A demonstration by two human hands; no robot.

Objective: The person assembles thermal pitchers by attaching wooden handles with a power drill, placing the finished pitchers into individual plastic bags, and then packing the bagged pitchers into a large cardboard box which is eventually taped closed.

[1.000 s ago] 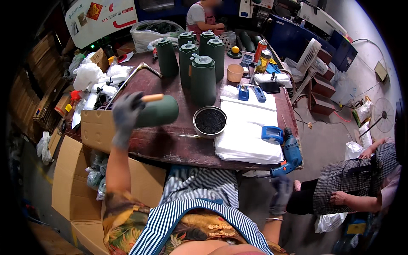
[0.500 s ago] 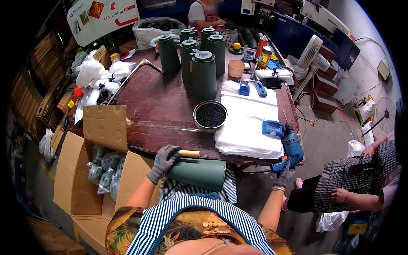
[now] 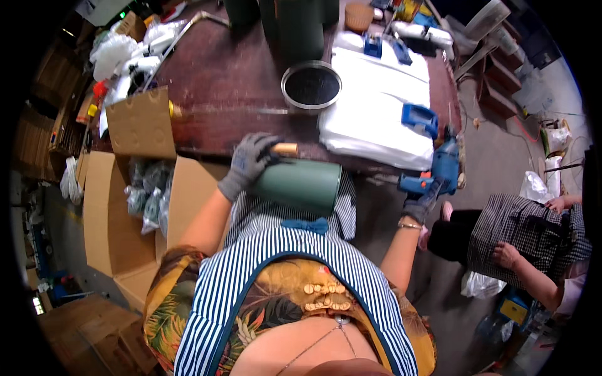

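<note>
A dark green jug (image 3: 300, 186) lies on its side across my lap, with a tan, wood-like handle (image 3: 286, 148) along its upper side. My left hand (image 3: 249, 164), in a grey glove, is closed around the jug near the handle's left end; its fingertips are partly hidden. At the table's front right corner, my gloved right hand (image 3: 421, 204) grips the lower part of a blue power drill (image 3: 445, 165). The drill's nose points away from me. A round metal bowl (image 3: 311, 85) of small black pieces, blurred here, sits on the table beyond the jug.
White sheets (image 3: 376, 135) are stacked on the table (image 3: 232, 81), with a blue tool (image 3: 420, 119) on top. More green jugs (image 3: 301, 31) stand farther back. At left is an open carton (image 3: 103, 213) with bagged items. A person (image 3: 520, 250) sits at right.
My view has tipped downward, so the table appears higher and its far end is cut off. Both hands keep their holds on the jug and the drill.
</note>
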